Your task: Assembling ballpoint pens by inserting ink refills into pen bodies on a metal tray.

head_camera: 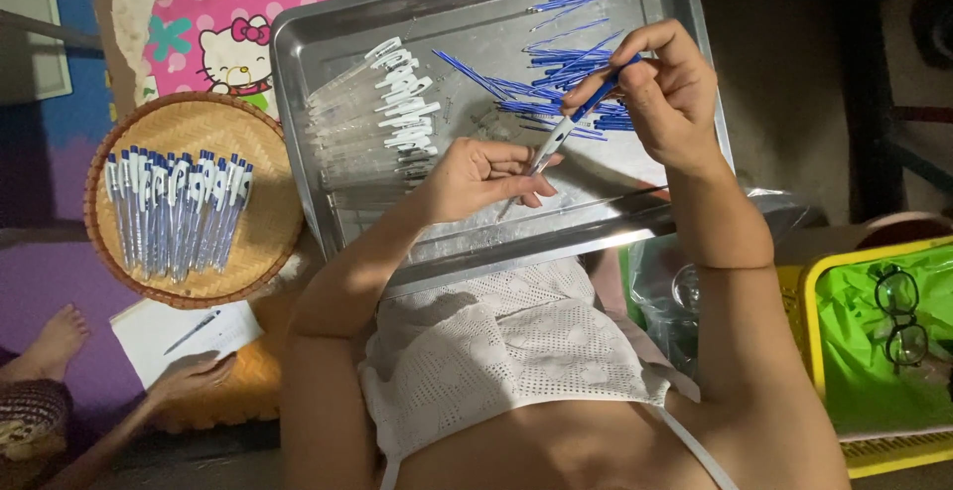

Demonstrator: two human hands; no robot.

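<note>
Right hand point(673, 88): grip clenched on blue end of a pen point(571, 123), thumb + fingers pinching it. Left hand point(479, 179): grip closed round the pen's clear lower barrel, tip pointing down-left. Pen held just above steel tray point(328, 43), btwn both hands. In tray: blue refills point(556, 78) scattered under right hand, clear barrels w/ white clips point(397, 103) in a row at left. Woven basket point(263, 242) of finished pens point(177, 212) left of tray. Another person's hand point(191, 376) rests on notepad point(149, 336) below basket.

One steel tray point(328, 43), one wicker basket point(263, 242), two eyeglasses point(898, 316).
</note>
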